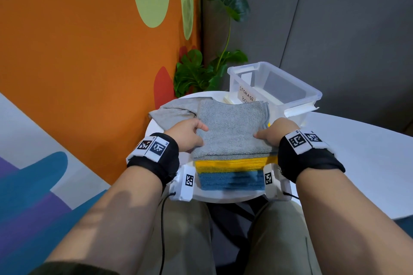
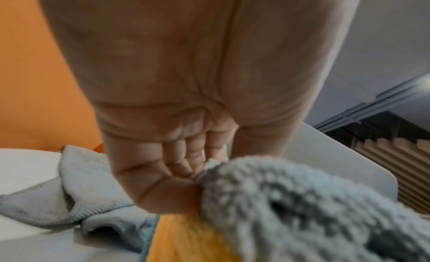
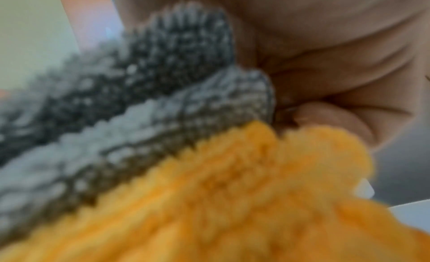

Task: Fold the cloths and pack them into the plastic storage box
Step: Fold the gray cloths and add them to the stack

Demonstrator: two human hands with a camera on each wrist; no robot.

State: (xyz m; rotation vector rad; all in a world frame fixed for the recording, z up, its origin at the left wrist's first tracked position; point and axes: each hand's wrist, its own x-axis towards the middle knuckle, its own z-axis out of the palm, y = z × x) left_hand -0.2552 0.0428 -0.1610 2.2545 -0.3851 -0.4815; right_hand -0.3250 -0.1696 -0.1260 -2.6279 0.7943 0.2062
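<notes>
A folded grey cloth [image 1: 232, 127] lies on top of a stack at the near edge of a small round white table [image 1: 154, 125]. Under it sits a folded yellow cloth [image 1: 232, 163], and under that a folded blue cloth [image 1: 232, 181], each showing as a band toward the person. The left hand [image 1: 186, 135] grips the grey cloth's left edge, thumb on top and fingers curled beneath; the left wrist view shows the fingers [image 2: 186, 155] tucked in against a bunch of grey terry [image 2: 302, 201]. The right hand [image 1: 273, 133] grips the right edge of the same cloth, thumb laid on top. From the right wrist view its fingers [image 3: 325, 118] wrap the cloth's edge [image 3: 163, 100], with the yellow cloth [image 3: 232, 192] just below. Whether the fingers also take in the yellow layer I cannot tell.

Just left of the stack and behind it, a second grey cloth [image 1: 172, 113] lies loose and rumpled on the table, touching the stack. Beyond the stack, at the table's far right, stands the clear plastic storage box [image 1: 290, 87], lid off, with a handwritten label [image 1: 247, 95] facing the stack; part of the box overhangs a second white table [image 1: 357, 158] to the right. A leafy plant [image 1: 214, 60] stands behind the box, against an orange wall [image 1: 78, 62].
</notes>
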